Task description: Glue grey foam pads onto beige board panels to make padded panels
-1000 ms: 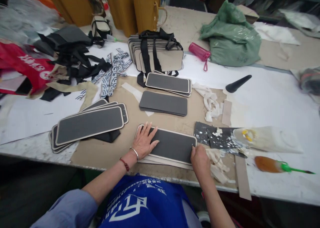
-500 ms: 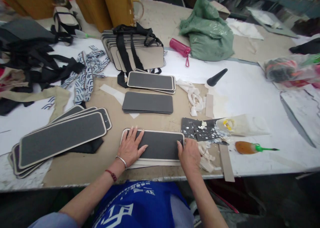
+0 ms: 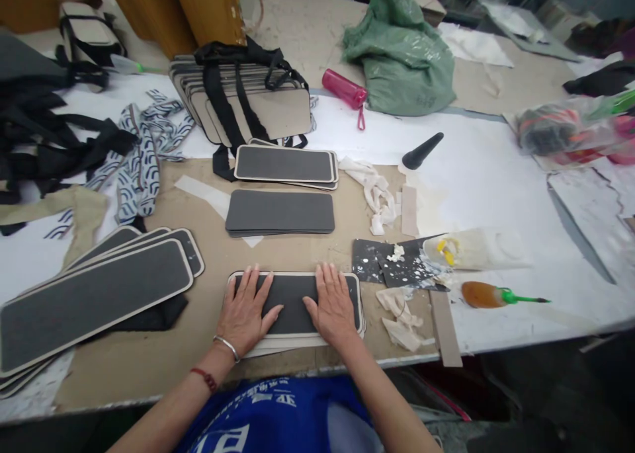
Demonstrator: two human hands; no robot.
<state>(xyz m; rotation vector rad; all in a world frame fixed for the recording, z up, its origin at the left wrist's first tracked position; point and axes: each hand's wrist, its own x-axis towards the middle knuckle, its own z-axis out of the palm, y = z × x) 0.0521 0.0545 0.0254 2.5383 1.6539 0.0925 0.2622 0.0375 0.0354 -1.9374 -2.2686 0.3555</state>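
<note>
A dark grey panel with a pale rim [image 3: 292,294] tops a small stack at the table's near edge. My left hand [image 3: 247,313] lies flat on its left part, fingers spread and thumb pointing inward. On the right part rests my right hand [image 3: 333,302], palm down with its fingers stretched out. Neither hand is closed round anything. Behind them is a stack of plain grey pieces [image 3: 280,211], and beyond it some pale-rimmed panels [image 3: 284,164]. More rimmed panels [image 3: 99,301] lie fanned out to the left.
Black glue-spotted sheets [image 3: 367,261], an amber bottle with a green nozzle [image 3: 483,295] and a pale strip [image 3: 445,327] lie right. A strapped bundle of boards [image 3: 268,106], a pink bottle [image 3: 343,88] and a green bag [image 3: 404,63] stand farther back.
My right hand has moved from the panel's right edge onto its top and flattened out. My left hand stays on the left part. The view has shifted slightly.
</note>
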